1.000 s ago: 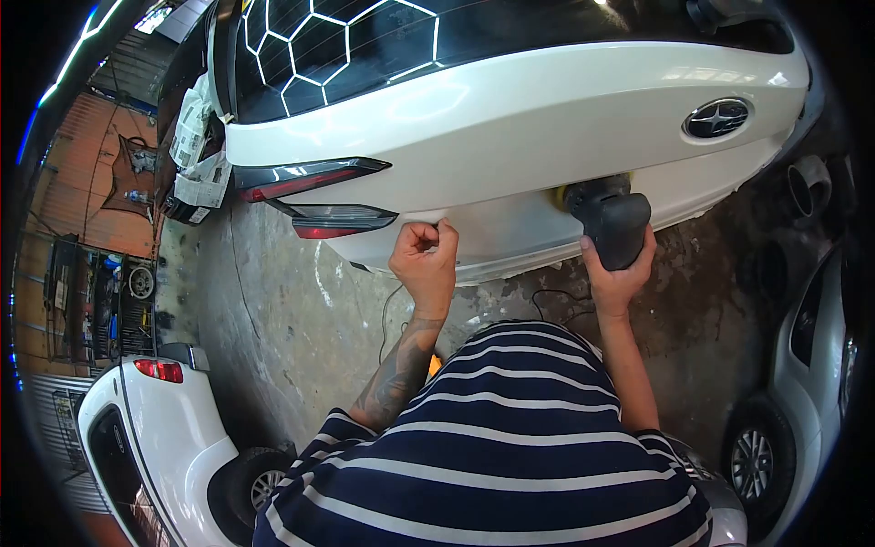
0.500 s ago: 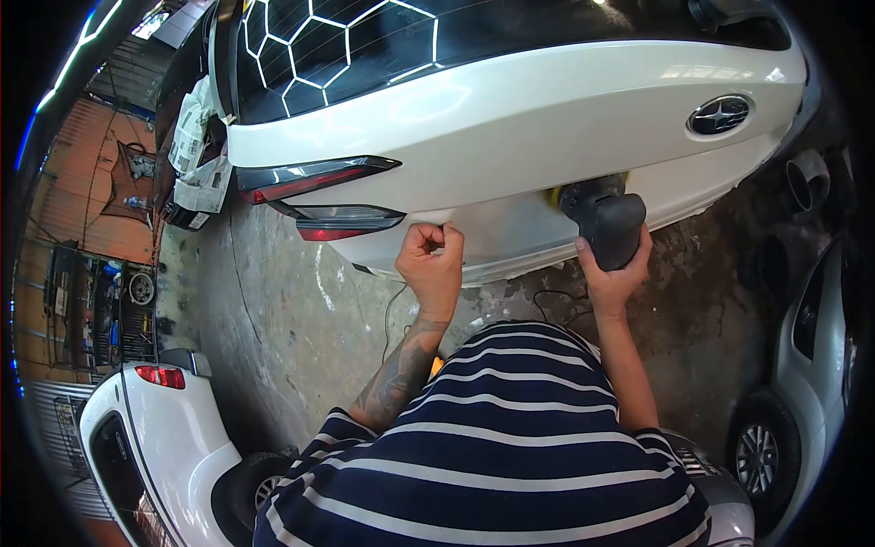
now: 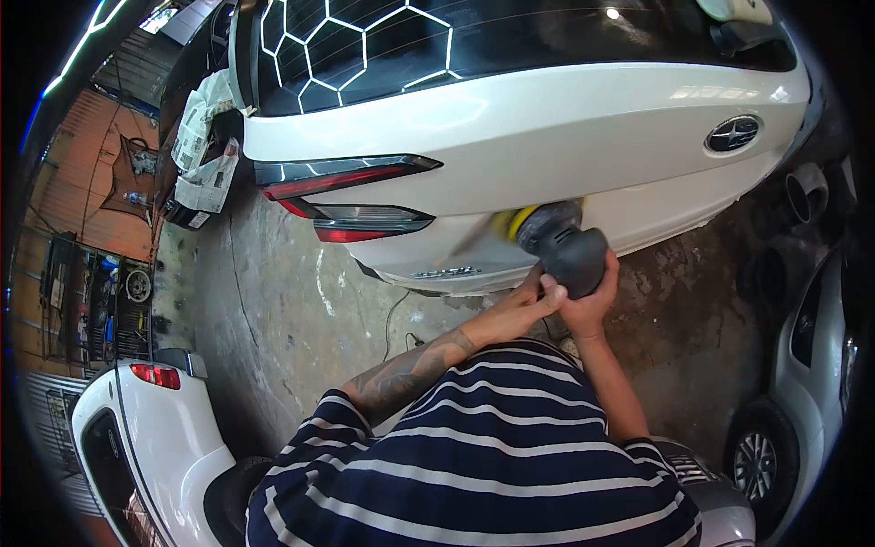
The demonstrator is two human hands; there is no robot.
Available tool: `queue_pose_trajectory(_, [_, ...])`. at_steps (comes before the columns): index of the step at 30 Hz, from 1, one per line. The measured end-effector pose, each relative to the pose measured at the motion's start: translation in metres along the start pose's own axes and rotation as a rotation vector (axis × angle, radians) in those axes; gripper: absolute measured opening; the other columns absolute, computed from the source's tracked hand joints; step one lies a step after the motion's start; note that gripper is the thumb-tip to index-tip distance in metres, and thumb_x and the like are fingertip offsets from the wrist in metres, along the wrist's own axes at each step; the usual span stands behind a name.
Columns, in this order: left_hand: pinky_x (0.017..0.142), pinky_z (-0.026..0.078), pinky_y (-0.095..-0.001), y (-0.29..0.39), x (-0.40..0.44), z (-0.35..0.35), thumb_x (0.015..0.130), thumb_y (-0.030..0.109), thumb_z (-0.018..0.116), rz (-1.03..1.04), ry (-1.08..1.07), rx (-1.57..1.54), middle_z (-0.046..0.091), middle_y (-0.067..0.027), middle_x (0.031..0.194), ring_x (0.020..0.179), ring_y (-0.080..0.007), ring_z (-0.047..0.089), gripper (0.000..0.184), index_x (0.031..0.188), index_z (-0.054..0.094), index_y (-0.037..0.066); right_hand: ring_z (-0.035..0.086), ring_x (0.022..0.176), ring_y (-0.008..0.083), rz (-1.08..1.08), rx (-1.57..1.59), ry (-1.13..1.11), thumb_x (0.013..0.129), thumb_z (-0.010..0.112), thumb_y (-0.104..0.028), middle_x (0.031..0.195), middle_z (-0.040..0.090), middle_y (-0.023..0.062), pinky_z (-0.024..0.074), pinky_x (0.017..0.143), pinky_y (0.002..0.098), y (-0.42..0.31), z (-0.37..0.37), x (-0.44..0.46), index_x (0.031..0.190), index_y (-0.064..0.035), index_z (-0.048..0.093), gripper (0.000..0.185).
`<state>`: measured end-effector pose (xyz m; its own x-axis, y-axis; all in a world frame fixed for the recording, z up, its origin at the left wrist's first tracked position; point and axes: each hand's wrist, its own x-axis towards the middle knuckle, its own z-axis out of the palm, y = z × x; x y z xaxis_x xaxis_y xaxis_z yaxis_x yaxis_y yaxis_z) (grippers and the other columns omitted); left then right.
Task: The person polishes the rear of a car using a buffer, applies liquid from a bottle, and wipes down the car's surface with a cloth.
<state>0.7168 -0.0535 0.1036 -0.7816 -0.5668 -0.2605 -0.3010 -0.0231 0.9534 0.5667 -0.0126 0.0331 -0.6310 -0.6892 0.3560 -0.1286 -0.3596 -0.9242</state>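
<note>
My right hand [image 3: 591, 308] is wrapped round the grip of a black polisher [image 3: 574, 260]. My left hand [image 3: 527, 308] has come against the lower left of the same grip, its thumb on it and its fingers partly hidden. The polisher's yellow pad [image 3: 521, 223] is at the white tailgate [image 3: 629, 205] and looks smeared by motion. Left of the pad, a chrome letter badge [image 3: 447, 273] sits low on the tailgate, beneath the tail light [image 3: 374, 219].
A star emblem [image 3: 733, 134] is on the tailgate's right. Newspaper sheets [image 3: 205, 187] cover something at left. A white car [image 3: 159, 447] stands lower left, another car [image 3: 811, 319] at right. A dark cord [image 3: 392, 319] lies on the concrete floor [image 3: 273, 283].
My left hand has left the spot below the tail light, uncovering the letter badge, and joined the polisher. The polisher has shifted left and down with my right hand; its pad now blurs.
</note>
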Motion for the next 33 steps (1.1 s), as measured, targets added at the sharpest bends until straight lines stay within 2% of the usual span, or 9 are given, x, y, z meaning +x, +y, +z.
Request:
queue_pose_trajectory(7, [0.119,0.029,-0.0373,-0.039,-0.063,-0.049,0.096,0.066,0.060,0.025,-0.063,-0.176,0.037,-0.0193,0.153,0.144,-0.0247,0.033,0.102,0.158,0.016,-0.001,0.061,0.118,0.0381,-0.317,-0.141,-0.094,0.061,0.096,-0.031,0.131,0.059,0.0224,0.0504,0.101,0.0470,-0.018,0.051,-0.042,0.135,-0.0039,0.052,0.090])
queue_pose_trajectory(13, [0.118,0.031,-0.0395,-0.059,-0.108,-0.099,0.089,0.065,0.070,0.027,-0.180,-0.135,0.037,-0.0161,0.155,0.144,-0.0254,0.035,0.107,0.159,0.021,0.002,0.060,0.119,0.0408,-0.498,-0.277,-0.145,0.064,0.094,-0.031,0.135,0.056,0.0233,0.0513,0.101,0.0487,-0.048,0.082,-0.066,0.136,-0.0061,0.051,0.088])
queue_pose_trajectory(19, [0.117,0.032,-0.0390,-0.093,-0.116,-0.143,0.087,0.071,0.066,-0.095,-0.366,-0.051,0.043,-0.0163,0.152,0.141,-0.0254,0.039,0.103,0.154,0.034,-0.001,0.063,0.116,0.0415,-0.503,-0.404,-0.039,0.063,0.094,-0.028,0.135,0.056,0.0229,0.0555,0.096,0.0483,-0.047,0.111,-0.096,0.135,-0.0095,0.054,0.085])
queue_pose_trajectory(23, [0.121,0.025,-0.0377,-0.077,-0.104,-0.139,0.092,0.066,0.064,-0.199,-0.432,-0.170,0.036,-0.0145,0.158,0.145,-0.0229,0.032,0.103,0.160,0.021,0.001,0.063,0.117,0.0404,-0.363,-0.392,0.066,0.059,0.095,-0.027,0.133,0.058,0.0215,0.0542,0.099,0.0472,-0.032,0.108,-0.107,0.135,-0.0075,0.054,0.089])
queue_pose_trajectory(24, [0.123,0.020,-0.0387,-0.074,-0.094,-0.133,0.095,0.060,0.064,0.019,-0.443,-0.135,0.030,-0.0168,0.160,0.150,-0.0251,0.027,0.103,0.161,0.012,0.001,0.063,0.117,0.0395,-0.329,-0.316,0.094,0.059,0.095,-0.026,0.132,0.059,0.0210,0.0537,0.099,0.0462,-0.027,0.104,-0.105,0.135,-0.0066,0.054,0.089])
queue_pose_trajectory(27, [0.125,0.017,-0.0415,-0.051,-0.077,-0.123,0.095,0.056,0.067,-0.012,-0.511,-0.163,0.025,-0.0205,0.163,0.153,-0.0289,0.024,0.105,0.162,0.008,0.000,0.064,0.115,0.0352,-0.215,-0.239,0.186,0.060,0.094,-0.022,0.126,0.062,0.0196,0.0520,0.099,0.0427,-0.024,0.094,-0.095,0.134,-0.0036,0.053,0.086])
queue_pose_trajectory(29, [0.126,0.018,-0.0437,-0.043,-0.067,-0.113,0.094,0.050,0.072,-0.013,-0.482,-0.141,0.022,-0.0236,0.165,0.155,-0.0320,0.021,0.109,0.162,0.003,-0.001,0.065,0.112,0.0323,0.015,-0.038,0.267,0.063,0.093,-0.022,0.122,0.064,0.0187,0.0514,0.099,0.0415,-0.014,0.088,-0.089,0.132,-0.0022,0.053,0.082])
queue_pose_trajectory(31, [0.123,0.028,-0.0451,-0.004,-0.068,-0.104,0.093,0.043,0.075,-0.110,-0.507,0.215,0.027,-0.0246,0.164,0.151,-0.0328,0.031,0.105,0.162,0.010,-0.002,0.065,0.108,0.0304,-0.010,0.019,0.327,0.065,0.093,-0.024,0.119,0.063,0.0174,0.0514,0.097,0.0401,-0.010,0.080,-0.078,0.130,-0.0012,0.054,0.080])
queue_pose_trajectory(33, [0.110,0.046,-0.0452,0.043,-0.077,-0.109,0.091,0.034,0.078,0.086,-0.655,0.548,0.056,-0.0204,0.145,0.132,-0.0358,0.057,0.079,0.151,0.042,-0.002,0.066,0.107,0.0317,-0.057,-0.170,0.352,0.064,0.093,-0.024,0.116,0.063,0.0171,0.0525,0.095,0.0408,-0.019,0.066,-0.067,0.130,-0.0022,0.056,0.079])
